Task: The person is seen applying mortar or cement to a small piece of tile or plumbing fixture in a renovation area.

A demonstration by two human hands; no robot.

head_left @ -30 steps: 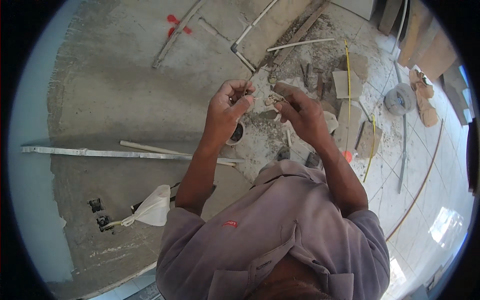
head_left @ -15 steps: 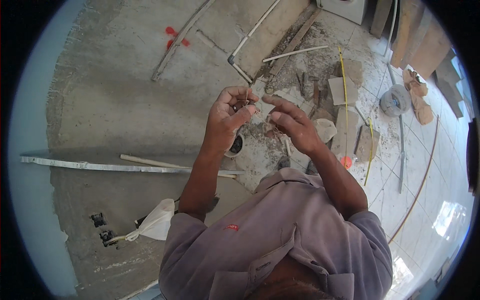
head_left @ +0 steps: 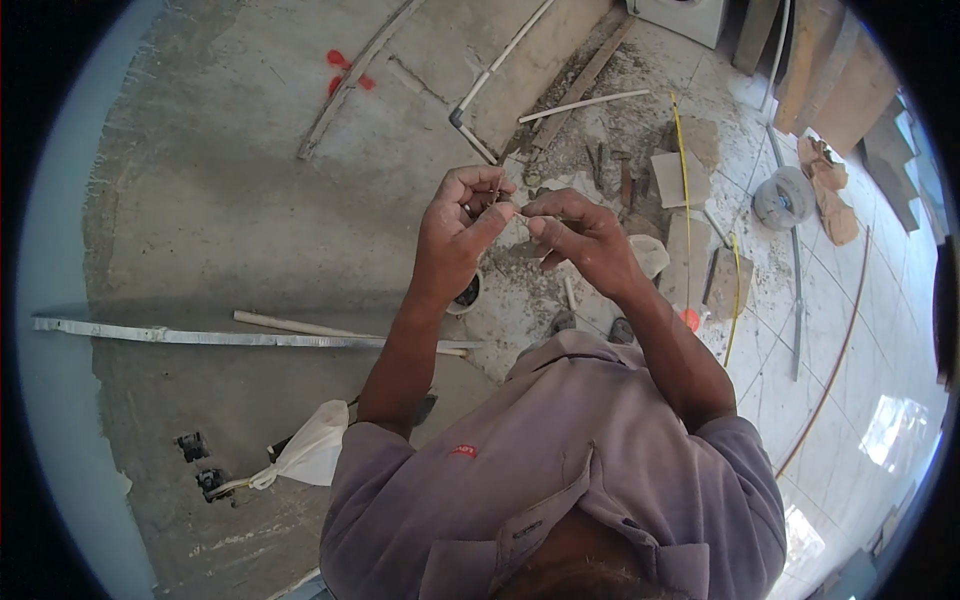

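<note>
In front of my chest, my left hand [head_left: 455, 230] is closed, thumb and fingers pinching a thin pale string [head_left: 518, 216]. Close beside it, my right hand [head_left: 590, 240] also pinches the string, its thumb and forefinger nearly touching the left fingertips. Small loose ends poke out between the fingers, and most of the strand is hidden by them. Partly behind my left wrist stands a white bucket [head_left: 479, 299] with dark contents.
A long metal strip [head_left: 200, 335] and a pale pipe [head_left: 280, 322] extend left along the rough wall. Rubble, blocks [head_left: 685, 255], a hammer [head_left: 627, 180] and a yellow measuring tape [head_left: 684, 160] lie ahead right. Farther right is a clear round tub [head_left: 783, 200]. A white bag [head_left: 318, 447] hangs by wall sockets [head_left: 210, 482].
My right hand has come left and closed in on the left fingertips, its thumb and forefinger now pinched together. The left hand has barely moved. The view has shifted slightly.
</note>
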